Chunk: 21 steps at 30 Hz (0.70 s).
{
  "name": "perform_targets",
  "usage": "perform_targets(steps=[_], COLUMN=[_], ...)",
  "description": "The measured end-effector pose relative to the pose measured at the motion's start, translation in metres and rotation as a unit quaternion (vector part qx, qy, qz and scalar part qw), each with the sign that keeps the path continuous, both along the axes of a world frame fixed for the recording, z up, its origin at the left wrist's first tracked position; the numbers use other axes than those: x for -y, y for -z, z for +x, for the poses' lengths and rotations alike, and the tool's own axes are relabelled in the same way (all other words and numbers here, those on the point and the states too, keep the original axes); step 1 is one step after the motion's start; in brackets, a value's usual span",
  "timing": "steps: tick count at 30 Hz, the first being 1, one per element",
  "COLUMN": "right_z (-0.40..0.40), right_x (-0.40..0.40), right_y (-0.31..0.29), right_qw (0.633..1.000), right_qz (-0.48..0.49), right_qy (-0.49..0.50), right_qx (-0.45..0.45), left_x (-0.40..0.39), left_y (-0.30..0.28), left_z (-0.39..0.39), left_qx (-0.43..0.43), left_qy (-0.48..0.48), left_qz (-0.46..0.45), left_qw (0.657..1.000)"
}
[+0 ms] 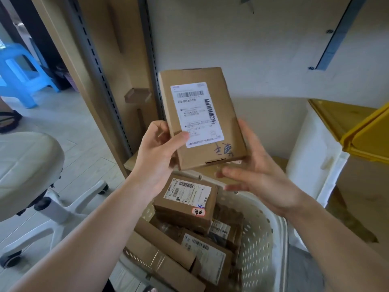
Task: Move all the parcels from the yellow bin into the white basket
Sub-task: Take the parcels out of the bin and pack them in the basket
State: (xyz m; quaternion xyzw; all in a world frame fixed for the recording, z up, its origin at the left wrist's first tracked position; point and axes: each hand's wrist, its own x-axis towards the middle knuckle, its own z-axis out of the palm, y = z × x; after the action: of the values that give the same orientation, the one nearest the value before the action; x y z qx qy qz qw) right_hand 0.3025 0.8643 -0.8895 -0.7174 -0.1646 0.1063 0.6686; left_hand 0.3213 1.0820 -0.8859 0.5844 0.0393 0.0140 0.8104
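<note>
Beside shelving, above white basket (271,234): flat parcel (202,116) pinched at lower edge by left hand (157,152), right hand (259,171) spread underneath; looks light, stiff; grip by edges

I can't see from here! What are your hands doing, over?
Left hand grips box; right hand open, steadying it. Box above basket. Nothing blocking.
</note>
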Motion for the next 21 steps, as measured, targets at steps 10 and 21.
perform_targets(steps=[10, 21], right_z=[0.007, 0.011], right_x=[-0.002, 0.008], right_y=[0.001, 0.003], right_qw=[0.976, 0.977], right_qz=[0.110, 0.130], right_qy=[0.184, 0.152], right_qx=[-0.037, -0.068], left_x=[-0.017, -0.020], left_y=[-0.006, -0.003], left_z=[0.004, 0.001], left_qx=[0.041, 0.033], left_qy=[-0.083, -0.078], left_qz=[-0.071, 0.044], left_qw=[0.993, 0.995])
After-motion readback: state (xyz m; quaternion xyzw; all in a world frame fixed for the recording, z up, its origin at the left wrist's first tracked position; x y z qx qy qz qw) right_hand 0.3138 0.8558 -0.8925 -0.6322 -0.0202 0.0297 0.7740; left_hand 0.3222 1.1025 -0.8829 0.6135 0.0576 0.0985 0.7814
